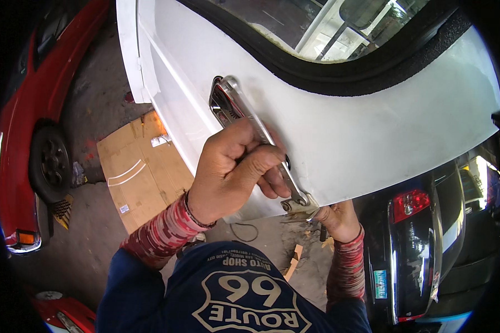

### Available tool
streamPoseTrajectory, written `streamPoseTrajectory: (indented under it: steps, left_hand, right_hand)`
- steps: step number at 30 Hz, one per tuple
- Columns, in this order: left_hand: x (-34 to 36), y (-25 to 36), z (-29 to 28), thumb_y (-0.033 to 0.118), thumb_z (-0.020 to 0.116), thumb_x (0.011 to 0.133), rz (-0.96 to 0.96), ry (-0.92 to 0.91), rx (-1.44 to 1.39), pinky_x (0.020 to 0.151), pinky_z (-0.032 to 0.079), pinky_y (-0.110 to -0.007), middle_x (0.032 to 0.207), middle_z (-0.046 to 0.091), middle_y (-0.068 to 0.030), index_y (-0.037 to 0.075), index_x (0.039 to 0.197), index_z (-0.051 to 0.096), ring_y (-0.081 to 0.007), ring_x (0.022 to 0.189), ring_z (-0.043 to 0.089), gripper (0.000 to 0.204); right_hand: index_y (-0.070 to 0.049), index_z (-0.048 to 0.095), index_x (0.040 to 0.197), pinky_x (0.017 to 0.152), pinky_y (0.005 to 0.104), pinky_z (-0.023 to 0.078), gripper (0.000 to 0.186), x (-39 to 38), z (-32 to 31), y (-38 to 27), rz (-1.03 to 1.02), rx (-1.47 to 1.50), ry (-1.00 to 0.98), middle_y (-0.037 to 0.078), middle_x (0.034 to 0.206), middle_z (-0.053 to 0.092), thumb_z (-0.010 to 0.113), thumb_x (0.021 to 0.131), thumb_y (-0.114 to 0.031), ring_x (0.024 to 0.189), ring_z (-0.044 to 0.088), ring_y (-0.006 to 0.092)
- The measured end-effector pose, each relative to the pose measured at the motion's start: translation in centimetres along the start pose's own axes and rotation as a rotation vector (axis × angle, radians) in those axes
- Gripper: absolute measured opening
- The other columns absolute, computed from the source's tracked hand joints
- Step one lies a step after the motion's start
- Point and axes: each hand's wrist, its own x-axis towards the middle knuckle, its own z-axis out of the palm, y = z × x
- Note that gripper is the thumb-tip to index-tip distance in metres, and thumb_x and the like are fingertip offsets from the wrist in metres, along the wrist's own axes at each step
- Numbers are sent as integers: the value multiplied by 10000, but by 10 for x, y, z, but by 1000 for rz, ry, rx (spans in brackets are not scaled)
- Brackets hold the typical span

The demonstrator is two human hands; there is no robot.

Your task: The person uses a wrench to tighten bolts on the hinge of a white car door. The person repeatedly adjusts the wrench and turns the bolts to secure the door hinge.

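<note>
My left hand (225,175) is closed round the shank of a long silver wrench (256,120). The wrench slants across a white car door (339,139). Its upper end lies beside the chrome door handle (222,105); its lower jaw meets a small metal latch piece with a bolt (295,206) at the door's edge. At that same edge, my right hand (341,223) is closed with its thumb near the latch piece. The door hides most of its fingers, and what they hold cannot be made out.
Black rubber (350,83) frames the door's window. Flattened cardboard (144,172) lies on the floor at the left, beyond which stands a red car (50,72). A dark car (411,244) is close on the right. A cable (244,226) lies on the concrete.
</note>
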Motion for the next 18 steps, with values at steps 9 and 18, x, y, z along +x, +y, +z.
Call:
streamPoseTrajectory:
  steps: [9, 18]
  left_hand:
    - [20, 13, -6, 72, 560, 979, 92, -208, 142, 610, 560, -232, 851, 637, -103, -19, 1074, 549, -167, 741, 701, 132]
    - [-21, 6, 19, 291, 498, 1024, 94, 161, -12, 438, 421, -279, 747, 494, -97, 30, 1000, 459, -173, 528, 512, 265]
  right_hand:
    - [52, 288, 1414, 957, 317, 468, 881, -3, -10, 10, -96, -98, 65, 156, 1249, 553, 771, 829, -397, 1169, 548, 215]
    - [-13, 440, 1161, 731, 238, 403, 353, 3, -29, 28, -34, 341, 180, 28, 960, 524, 645, 960, -217, 824, 451, 80]
